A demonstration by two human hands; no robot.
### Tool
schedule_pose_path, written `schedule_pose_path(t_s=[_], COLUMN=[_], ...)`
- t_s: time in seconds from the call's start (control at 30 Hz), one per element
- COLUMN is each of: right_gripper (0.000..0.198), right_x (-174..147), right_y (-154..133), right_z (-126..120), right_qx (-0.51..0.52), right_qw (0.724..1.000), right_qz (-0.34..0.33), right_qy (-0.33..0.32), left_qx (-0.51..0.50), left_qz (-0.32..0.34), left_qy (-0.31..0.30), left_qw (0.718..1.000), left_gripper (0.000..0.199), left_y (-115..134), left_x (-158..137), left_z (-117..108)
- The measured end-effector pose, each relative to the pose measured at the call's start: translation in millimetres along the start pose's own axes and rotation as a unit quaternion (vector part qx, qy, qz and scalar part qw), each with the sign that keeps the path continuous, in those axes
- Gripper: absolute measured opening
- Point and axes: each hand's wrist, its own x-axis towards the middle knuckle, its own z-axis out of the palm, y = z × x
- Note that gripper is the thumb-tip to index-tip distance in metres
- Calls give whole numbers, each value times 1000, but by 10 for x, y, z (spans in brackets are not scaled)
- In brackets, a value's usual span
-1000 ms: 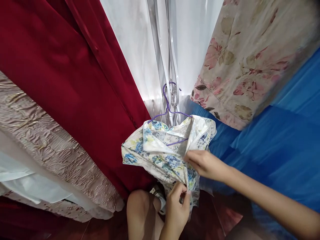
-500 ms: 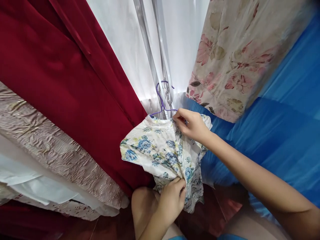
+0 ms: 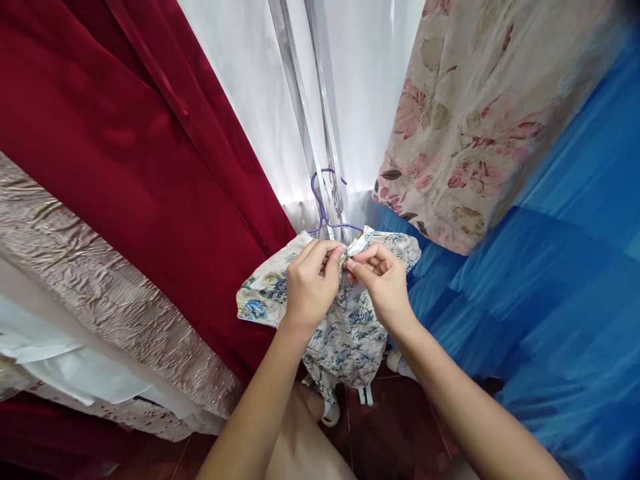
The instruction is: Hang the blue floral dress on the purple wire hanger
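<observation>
My two hands are nearly together, left (image 3: 311, 279) and right (image 3: 389, 279), each with thumb and fingertips pinched on the neckline of a floral blouse (image 3: 350, 333); my fingers hide the exact bit I'm holding. The blouse, white with blue flowers, hangs in front of me on a purple hanger (image 3: 320, 195), above the floor. The right side of its collar stands up beside my right hand, and its sleeves spread to either side. The hanger's hook is at some pale hanging strips (image 3: 299, 73); I can't tell what it is caught on. Behind them is white cloth (image 3: 235, 67). Red cloth (image 3: 145, 160) hangs to the left, with a textured pink fabric (image 3: 105, 287) beyond it. To the right are a pink-flowered fabric (image 3: 460, 127) and blue cloth (image 3: 560, 287). Below is the dark red tiled floor (image 3: 400, 427).
</observation>
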Motion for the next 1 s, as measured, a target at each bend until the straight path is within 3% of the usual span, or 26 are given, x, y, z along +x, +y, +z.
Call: schedule_pose_path(t_s=[0.07, 0.17, 0.3, 0.33, 0.4, 0.47, 0.5, 0.6, 0.73, 0.8, 0.9, 0.97, 1.0], right_gripper=[23, 24, 23, 22, 17, 9, 6, 22, 53, 47, 45, 53, 54], right_x=[-20, -118, -345, -402, -504, -585, -619, -707, -797, -815, -793, -764, -751], right_y=[106, 293, 453, 471, 507, 574, 628, 848, 1009, 932, 705, 564, 506], right_z=[21, -51, -300, -357, -445, -523, -570, -785, -1090, -1130, -1030, -931, -893], right_qx=[23, 17, -24, -36, -60, -84, -95, -139, -230, -243, -120, 21, 77], right_qw=[999, 997, 994, 993, 989, 986, 984, 972, 917, 903, 919, 897, 879], right_qz=[24, 70, 100, 105, 116, 122, 127, 170, 289, 293, 298, 369, 405], right_qy=[13, 15, -24, -37, -64, -82, -86, -86, -150, -197, -230, -241, -242], left_qx=[-27, -54, -31, -45, -126, -206, -234, -287, -355, -341, -248, -194, -179], left_qz=[-33, -90, -160, -187, -279, -377, -416, -478, -484, -425, -235, -141, -125], left_qy=[62, 197, 350, 378, 437, 441, 420, 307, 116, -25, -223, -274, -283], left_qw=[997, 975, 922, 906, 846, 788, 772, 772, 792, 838, 913, 932, 934], left_gripper=[13, 17, 16, 14, 6, 8, 11, 20, 27, 25, 19, 18, 16], left_y=[1, -160, -759, -939, -1261, -1477, -1530, -1461, -951, -609, -149, 41, 90], left_x=[16, 57, -42, -108, -279, -481, -590, -913, -1199, -1223, -1125, -1032, -996], left_z=[-13, -232, -659, -721, -737, -604, -493, -91, 306, 380, 375, 327, 295])
